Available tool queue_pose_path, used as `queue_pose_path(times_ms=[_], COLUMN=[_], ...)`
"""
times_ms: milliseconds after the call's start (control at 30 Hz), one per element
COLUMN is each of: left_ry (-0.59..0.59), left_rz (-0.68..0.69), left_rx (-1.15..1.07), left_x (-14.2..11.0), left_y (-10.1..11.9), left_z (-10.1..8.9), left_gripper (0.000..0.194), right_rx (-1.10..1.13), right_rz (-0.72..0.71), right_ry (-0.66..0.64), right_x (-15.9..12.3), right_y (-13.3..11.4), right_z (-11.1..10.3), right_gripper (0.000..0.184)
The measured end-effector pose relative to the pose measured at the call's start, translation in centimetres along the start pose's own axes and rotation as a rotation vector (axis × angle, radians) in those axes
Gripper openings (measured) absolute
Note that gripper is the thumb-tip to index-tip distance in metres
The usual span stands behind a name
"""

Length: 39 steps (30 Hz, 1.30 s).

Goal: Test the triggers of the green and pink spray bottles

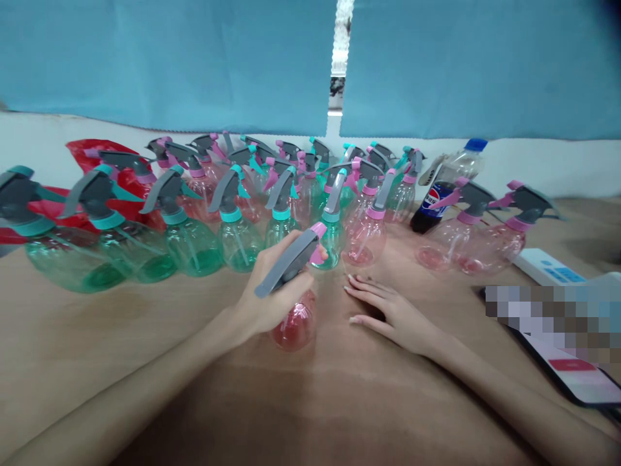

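My left hand [274,291] is wrapped round the neck of a pink spray bottle [295,323], just under its grey trigger head with a pink nozzle. The bottle is upright near the middle of the table; its neck is hidden by my fingers. To the right, my right hand [388,310] rests on the table with its fingers stretched out, holding nothing. Close beyond the hands stand a green spray bottle [328,243] with a turquoise collar and another pink spray bottle [363,236].
Several green and pink spray bottles [194,249] stand in rows across the table's far side. A red plastic bag [104,152] lies at the back left. At the right are a Pepsi bottle [431,204], two pink spray bottles [495,243], a white box [546,265] and a phone [572,369].
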<state>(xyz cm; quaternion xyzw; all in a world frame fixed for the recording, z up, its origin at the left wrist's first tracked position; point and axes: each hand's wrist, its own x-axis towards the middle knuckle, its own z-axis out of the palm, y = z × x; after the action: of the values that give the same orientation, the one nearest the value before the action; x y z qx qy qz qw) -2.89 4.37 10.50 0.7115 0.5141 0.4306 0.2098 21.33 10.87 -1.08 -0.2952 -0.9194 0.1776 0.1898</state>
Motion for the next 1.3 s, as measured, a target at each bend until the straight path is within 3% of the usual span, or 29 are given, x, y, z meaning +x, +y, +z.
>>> queue_pose_path(times_ms=[133, 467, 767, 1300], left_ry=[-0.032, -0.025, -0.028, -0.044], left_rz=[-0.052, -0.075, -0.057, -0.045], left_rx=[-0.097, -0.138, -0.224, -0.192], left_x=[-0.04, -0.21, -0.15, -0.01], left_y=[-0.07, -0.39, -0.47, -0.26], left_z=[-0.1, 0.14, 0.4, 0.24], left_gripper=[0.036, 0.046, 0.046, 0.041], right_rx=[0.004, 0.009, 0.013, 0.003], right_rz=[0.01, 0.015, 0.004, 0.013], right_ry=[-0.001, 0.004, 0.01, -0.004], right_x=[-0.02, -0.07, -0.1, -0.12], right_y=[-0.04, -0.05, 0.22, 0.27], right_z=[-0.03, -0.04, 0.16, 0.16], right_gripper=[0.055, 0.055, 0.055, 0.055])
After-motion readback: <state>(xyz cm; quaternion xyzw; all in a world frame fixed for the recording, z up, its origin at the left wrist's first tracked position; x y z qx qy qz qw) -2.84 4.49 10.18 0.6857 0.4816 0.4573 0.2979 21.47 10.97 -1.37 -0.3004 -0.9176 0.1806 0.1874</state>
